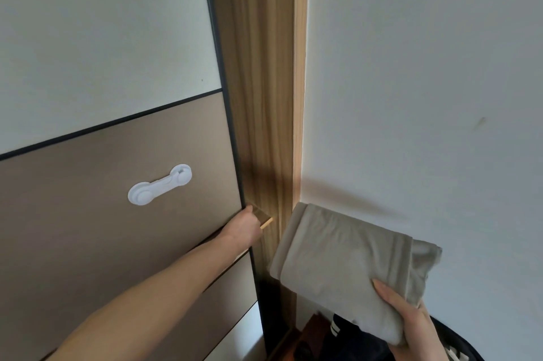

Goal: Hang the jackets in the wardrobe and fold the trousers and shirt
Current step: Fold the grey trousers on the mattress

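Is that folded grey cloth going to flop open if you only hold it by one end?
Probably a bit. The folded grey cloth looks soft and wrinkled, so it is likely floppy. The right hand grips only its near end, yet the far end barely sags, so it seems light. Its stacked folds could slip apart.

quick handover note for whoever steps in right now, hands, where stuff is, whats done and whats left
Left hand: fingers hooked round the black-framed edge of the beige and white sliding wardrobe door; they are hidden behind it.
Right hand: holds the folded grey-beige garment from below, thumb on top, beside the wood-grain wardrobe side panel.
Done: this garment is folded.
Left: the wardrobe interior is barely showing, so probably slide the door and put the garment inside. Jackets and other clothes are not clearly in view; a dark item with white stripes lies lower down.
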Tool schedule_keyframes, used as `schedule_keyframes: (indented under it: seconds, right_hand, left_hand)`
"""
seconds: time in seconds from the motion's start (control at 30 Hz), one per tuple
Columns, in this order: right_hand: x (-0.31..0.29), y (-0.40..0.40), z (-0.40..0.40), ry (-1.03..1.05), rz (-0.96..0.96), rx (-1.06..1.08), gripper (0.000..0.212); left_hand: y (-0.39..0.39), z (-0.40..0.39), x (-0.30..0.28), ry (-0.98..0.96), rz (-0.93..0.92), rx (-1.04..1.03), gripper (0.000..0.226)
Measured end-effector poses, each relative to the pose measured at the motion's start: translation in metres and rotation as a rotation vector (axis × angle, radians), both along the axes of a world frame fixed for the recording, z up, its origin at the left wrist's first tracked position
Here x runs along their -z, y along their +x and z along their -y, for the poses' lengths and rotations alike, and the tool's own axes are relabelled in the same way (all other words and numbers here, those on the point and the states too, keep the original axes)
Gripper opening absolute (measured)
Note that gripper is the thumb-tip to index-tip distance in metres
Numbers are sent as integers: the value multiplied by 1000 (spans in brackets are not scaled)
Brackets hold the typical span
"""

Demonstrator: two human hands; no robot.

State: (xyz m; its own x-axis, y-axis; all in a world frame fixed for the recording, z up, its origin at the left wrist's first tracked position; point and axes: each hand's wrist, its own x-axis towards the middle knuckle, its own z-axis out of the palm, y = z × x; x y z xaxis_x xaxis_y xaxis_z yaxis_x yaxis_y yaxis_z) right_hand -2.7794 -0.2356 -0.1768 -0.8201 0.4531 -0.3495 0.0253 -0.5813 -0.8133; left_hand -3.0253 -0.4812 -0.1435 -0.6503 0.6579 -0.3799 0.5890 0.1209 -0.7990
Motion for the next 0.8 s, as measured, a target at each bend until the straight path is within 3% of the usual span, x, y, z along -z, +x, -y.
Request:
schedule_keyframes:
  seconds: [0.3,0.5,0.8]
  right_hand:
    - [9,-8,20,-63,-24,-108,60]
    - [8,-1,41,-67,-9,-182,62]
    - [-7,10,84,-51,48,-106,73]
  left_hand:
    - [33,40,-2,11,4,-38,19]
    - [55,76,3,8,-7,-82,18]
    - [100,135,-11,-6,-3,-83,17]
